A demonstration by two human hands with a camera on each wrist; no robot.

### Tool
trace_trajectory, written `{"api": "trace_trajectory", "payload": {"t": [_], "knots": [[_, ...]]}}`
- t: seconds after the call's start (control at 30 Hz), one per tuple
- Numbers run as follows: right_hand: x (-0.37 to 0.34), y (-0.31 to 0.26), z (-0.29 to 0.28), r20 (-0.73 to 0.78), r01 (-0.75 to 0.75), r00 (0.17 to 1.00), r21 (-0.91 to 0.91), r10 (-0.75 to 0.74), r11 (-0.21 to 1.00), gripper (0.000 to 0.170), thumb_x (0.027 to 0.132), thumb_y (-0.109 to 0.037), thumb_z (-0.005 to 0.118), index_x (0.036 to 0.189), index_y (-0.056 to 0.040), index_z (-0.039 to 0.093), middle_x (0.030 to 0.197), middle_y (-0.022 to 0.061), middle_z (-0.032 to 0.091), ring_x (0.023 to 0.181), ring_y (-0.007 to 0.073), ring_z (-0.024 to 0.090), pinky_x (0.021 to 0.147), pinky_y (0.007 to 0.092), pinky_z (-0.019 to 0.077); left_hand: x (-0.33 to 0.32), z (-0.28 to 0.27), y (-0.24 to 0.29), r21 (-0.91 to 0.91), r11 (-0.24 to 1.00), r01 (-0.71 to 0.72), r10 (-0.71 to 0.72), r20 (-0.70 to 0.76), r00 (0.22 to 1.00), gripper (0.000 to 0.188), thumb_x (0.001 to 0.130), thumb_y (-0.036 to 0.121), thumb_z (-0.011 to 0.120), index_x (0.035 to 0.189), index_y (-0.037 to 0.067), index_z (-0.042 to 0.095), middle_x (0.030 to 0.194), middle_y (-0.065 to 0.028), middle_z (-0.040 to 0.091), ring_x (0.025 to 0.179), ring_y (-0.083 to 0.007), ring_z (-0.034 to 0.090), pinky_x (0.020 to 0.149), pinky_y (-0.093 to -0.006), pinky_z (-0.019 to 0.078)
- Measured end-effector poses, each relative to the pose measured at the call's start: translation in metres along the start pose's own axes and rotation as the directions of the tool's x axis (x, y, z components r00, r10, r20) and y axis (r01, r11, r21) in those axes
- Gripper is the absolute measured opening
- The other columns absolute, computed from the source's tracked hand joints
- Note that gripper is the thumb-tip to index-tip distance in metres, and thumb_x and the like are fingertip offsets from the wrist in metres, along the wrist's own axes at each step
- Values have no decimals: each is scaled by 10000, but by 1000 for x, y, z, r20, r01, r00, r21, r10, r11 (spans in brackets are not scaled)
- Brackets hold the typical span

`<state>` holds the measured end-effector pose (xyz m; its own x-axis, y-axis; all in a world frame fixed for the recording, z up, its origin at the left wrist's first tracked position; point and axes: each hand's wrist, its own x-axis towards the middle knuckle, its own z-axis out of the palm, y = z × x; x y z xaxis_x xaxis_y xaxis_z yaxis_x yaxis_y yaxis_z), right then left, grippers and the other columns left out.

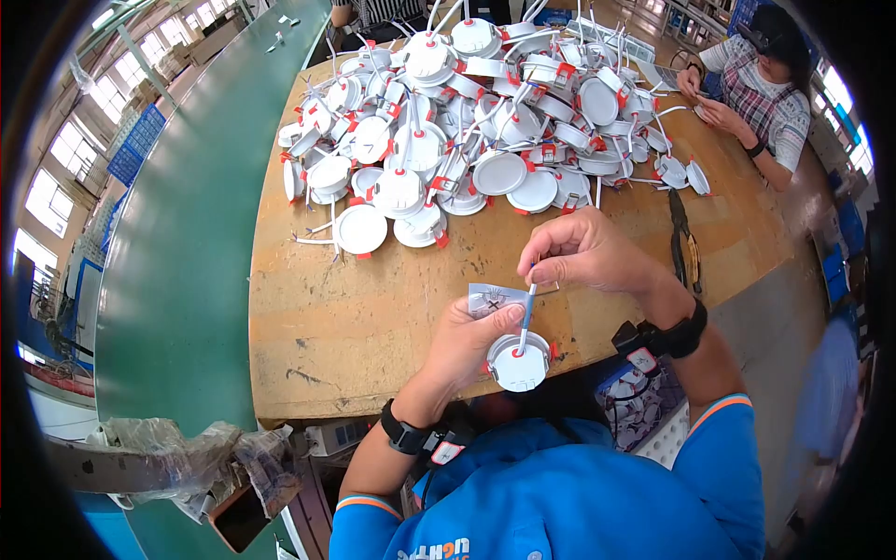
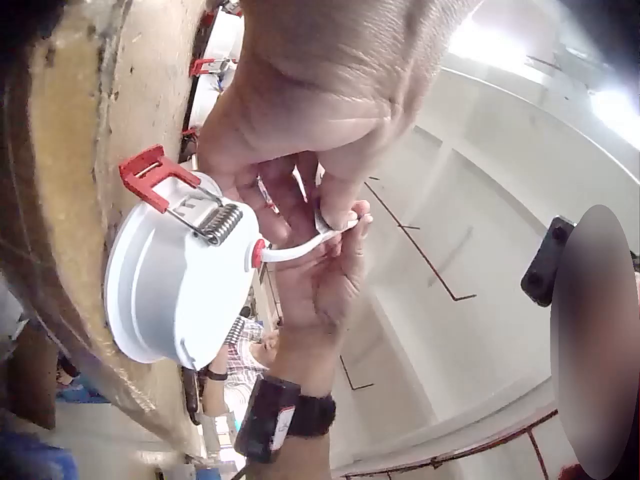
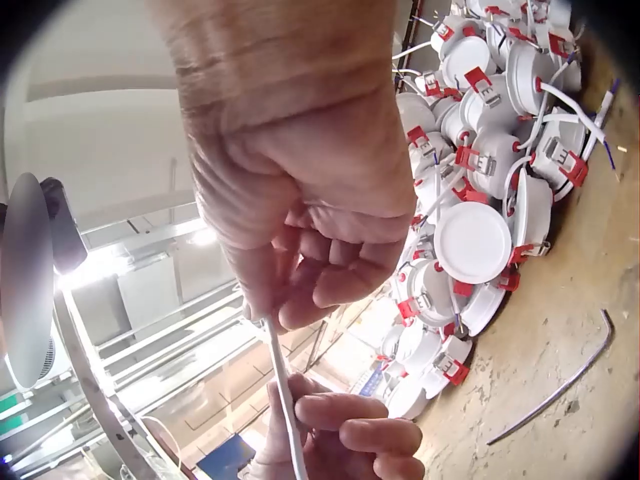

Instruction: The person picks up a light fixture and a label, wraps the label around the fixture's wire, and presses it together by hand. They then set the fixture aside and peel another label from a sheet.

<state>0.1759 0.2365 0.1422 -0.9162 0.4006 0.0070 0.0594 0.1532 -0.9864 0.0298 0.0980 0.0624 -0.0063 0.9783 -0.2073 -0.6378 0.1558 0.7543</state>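
A round white downlight (image 1: pixel 520 367) with red spring clips hangs below my hands, its flat back upward in the head view. From its red grommet the cable (image 1: pixel 525 322) rises between both hands. My left hand (image 1: pixel 459 347) holds the cable partway along with the thumb, and a translucent printed slip (image 1: pixel 490 297) sticks out above that thumb. At the cable's upper end my right hand (image 1: pixel 597 254) pinches the tip between thumb and forefinger. In the left wrist view the downlight (image 2: pixel 180 275) shows side-on, a coil spring beside its red clip (image 2: pixel 148 180).
A large heap of similar downlights (image 1: pixel 420 149) covers the far part of the worn table (image 1: pixel 308 327). Pliers (image 1: pixel 686 245) lie at the right. A loose wire piece (image 3: pixel 555 393) rests on the tabletop. Another person (image 1: pixel 770 103) sits at the right; a green conveyor (image 1: pixel 177 243) runs along the left.
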Motion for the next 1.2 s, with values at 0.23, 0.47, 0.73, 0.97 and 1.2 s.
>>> {"api": "trace_trajectory", "payload": {"t": [0.23,0.47,0.73,0.97,1.2], "knots": [[0,4,3,62,-36,998,84,31,996,127,792,-90,674,879,2,661,779,2,632,694,32,552,607,175,441,-4,-3,-2,-17,1000,6,-7,-25,1000,132,817,74,644,924,14,595,822,-77,635,712,-162,620,642,-303,529],[1,-1,2,21,-97,995,21,97,995,131,790,-93,677,878,2,661,773,-7,626,685,29,540,600,171,429,-9,-1,-1,111,994,-10,15,-44,999,181,814,132,665,938,9,621,815,-57,642,684,-113,617,585,-254,512],[0,2,5,44,-83,996,87,79,993,155,787,-94,681,908,0,654,757,-13,613,692,29,537,602,177,426,-12,-2,-3,136,991,4,-7,21,1000,178,805,104,671,952,14,623,837,-59,653,709,-112,623,626,-258,518],[-3,10,-6,86,-80,993,62,75,995,118,773,-65,682,876,-8,673,762,2,639,690,36,551,628,177,440,-15,5,8,260,966,-3,-13,61,998,181,808,130,675,935,11,623,820,-51,651,690,-103,612,612,-249,503],[-10,19,-8,59,-142,989,157,134,977,122,757,-66,694,861,-6,674,782,24,654,710,59,579,660,192,454,-10,1,5,317,947,46,-73,76,994,192,813,158,673,919,7,623,776,-49,646,674,-106,611,603,-249,498]]}}
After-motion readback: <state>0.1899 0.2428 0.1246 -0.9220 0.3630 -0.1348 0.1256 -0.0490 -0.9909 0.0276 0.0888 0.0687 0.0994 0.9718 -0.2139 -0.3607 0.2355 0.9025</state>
